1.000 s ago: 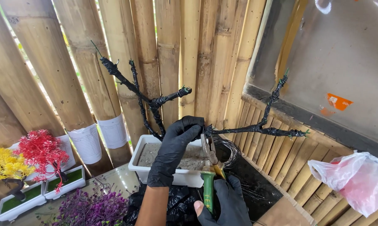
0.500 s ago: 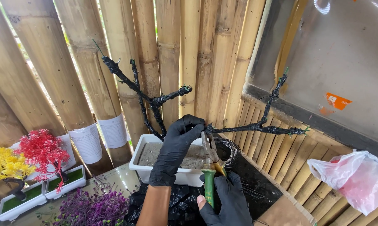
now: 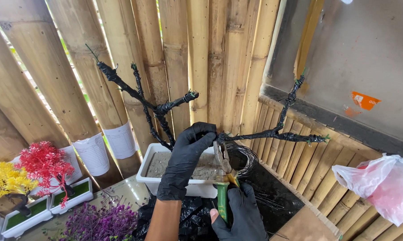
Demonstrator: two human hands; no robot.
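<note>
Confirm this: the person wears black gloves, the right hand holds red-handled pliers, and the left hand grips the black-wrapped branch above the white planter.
One detail is wrong. In the head view the pliers in the right hand have green handles, not red. The rest stands: black gloves, left hand on the black-wrapped branch above the white planter.

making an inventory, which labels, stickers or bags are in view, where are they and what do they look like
paper labels: two white sheets wrapped round the bamboo poles, left of the white tray, print too small to read
orange sticker: small, torn-edged, on the grey wall at right
plastic bag: pink and white, crumpled, lower right
</note>
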